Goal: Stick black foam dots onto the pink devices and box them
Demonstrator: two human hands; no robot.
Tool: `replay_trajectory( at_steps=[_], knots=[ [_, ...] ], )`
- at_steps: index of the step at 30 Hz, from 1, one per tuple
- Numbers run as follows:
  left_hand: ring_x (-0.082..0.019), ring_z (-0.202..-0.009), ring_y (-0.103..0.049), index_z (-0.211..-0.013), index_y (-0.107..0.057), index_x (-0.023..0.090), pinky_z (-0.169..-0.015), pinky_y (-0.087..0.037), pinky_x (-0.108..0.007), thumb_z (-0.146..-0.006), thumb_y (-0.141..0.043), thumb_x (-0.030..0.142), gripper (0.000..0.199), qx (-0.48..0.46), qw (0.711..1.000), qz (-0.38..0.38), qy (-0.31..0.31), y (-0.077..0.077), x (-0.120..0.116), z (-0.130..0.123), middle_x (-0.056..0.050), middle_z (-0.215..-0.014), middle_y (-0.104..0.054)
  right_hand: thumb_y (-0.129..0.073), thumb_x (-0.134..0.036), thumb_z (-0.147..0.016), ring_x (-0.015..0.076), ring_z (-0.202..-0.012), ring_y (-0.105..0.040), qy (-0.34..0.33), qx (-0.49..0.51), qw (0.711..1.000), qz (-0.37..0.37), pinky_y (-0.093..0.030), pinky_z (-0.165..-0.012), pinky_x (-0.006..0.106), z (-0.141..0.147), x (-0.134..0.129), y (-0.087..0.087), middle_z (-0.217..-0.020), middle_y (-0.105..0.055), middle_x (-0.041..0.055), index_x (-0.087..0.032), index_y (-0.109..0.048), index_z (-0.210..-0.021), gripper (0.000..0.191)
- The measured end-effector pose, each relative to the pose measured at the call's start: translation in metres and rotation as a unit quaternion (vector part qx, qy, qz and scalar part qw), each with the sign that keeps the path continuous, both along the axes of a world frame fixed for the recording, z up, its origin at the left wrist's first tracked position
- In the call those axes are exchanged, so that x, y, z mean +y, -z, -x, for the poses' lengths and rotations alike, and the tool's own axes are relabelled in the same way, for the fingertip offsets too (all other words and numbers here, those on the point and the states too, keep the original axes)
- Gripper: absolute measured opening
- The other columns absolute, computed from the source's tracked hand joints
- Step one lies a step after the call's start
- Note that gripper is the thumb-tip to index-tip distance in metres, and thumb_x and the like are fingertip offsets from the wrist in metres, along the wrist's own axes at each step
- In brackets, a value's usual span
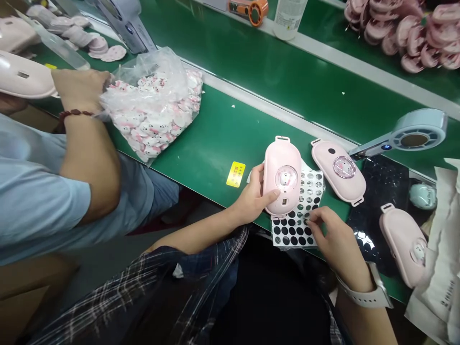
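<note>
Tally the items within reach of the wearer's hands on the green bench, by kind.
Pink oval casings: 3, one held by the left hand at, others at and
Sheets of black dot stickers: 1, touched by the right hand
Yellow labels: 1
Total: 5

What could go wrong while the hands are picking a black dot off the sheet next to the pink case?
The left hand holds the pink case partly over the sticker sheet, so the sheet might slide or lift as the right hand picks at a dot. A peeled dot might fold and stick to the fingers. The sheet also hangs over the table edge and could slip off.
</note>
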State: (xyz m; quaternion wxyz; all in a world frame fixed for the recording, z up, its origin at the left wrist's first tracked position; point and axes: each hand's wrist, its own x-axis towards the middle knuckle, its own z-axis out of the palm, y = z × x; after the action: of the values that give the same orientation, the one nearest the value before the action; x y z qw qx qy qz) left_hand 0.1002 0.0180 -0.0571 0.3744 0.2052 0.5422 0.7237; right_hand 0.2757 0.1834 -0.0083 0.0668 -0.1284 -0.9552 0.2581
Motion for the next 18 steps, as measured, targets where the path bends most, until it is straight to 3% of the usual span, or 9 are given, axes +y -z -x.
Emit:
replay_trajectory(
  at_steps=[6,11,13,18],
  knots=[
    [-0.035,-0.142,-0.050,-0.146,-0.024,0.024,-0.120,-0.042,-0.058,-0.087,-0.077,0.047,0.082,-0.029,0.999,-0.032,-0.011,0.003,-0.001,-0.002,-0.018,-0.151,-0.050,-0.065,-0.029,-0.093,0.0189,-0.082,-0.068,0.073,-0.018,0.981,0.181,-0.055,-0.074,0.031,-0.009,0.012,-0.003,-0.087,-0.068,0.0016,-0.024,-0.060,-0.088,0.009],
    [-0.033,-0.143,-0.049,-0.144,-0.025,0.025,-0.122,-0.042,-0.055,-0.085,-0.079,0.046,0.083,-0.030,0.997,-0.066,-0.008,0.008,0.000,-0.001,-0.016,-0.151,-0.050,-0.081,-0.028,-0.083,0.0157,-0.076,-0.069,0.201,0.118,0.913,0.335,-0.059,-0.068,0.027,0.004,0.001,-0.007,-0.086,-0.069,0.0012,-0.022,-0.062,-0.094,0.023],
    [-0.033,-0.147,-0.045,-0.143,-0.027,0.025,-0.125,-0.039,-0.054,-0.084,-0.079,0.045,0.081,-0.013,0.997,-0.070,-0.017,0.008,0.000,-0.001,-0.015,-0.154,-0.048,-0.082,-0.025,-0.083,0.0142,-0.073,-0.068,0.201,0.145,0.901,0.356,-0.058,-0.064,0.025,0.016,-0.012,-0.010,-0.085,-0.069,0.0007,-0.022,-0.061,-0.094,0.023],
    [-0.034,-0.148,-0.043,-0.147,-0.035,0.021,-0.127,-0.036,-0.051,-0.087,-0.076,0.044,0.076,0.015,0.997,-0.067,-0.023,0.004,-0.003,-0.002,-0.013,-0.154,-0.048,-0.080,-0.027,-0.083,0.0143,-0.071,-0.068,0.164,0.131,0.910,0.357,-0.059,-0.063,0.026,0.044,-0.039,-0.014,-0.083,-0.070,0.0013,-0.021,-0.061,-0.091,0.021]
  ],
)
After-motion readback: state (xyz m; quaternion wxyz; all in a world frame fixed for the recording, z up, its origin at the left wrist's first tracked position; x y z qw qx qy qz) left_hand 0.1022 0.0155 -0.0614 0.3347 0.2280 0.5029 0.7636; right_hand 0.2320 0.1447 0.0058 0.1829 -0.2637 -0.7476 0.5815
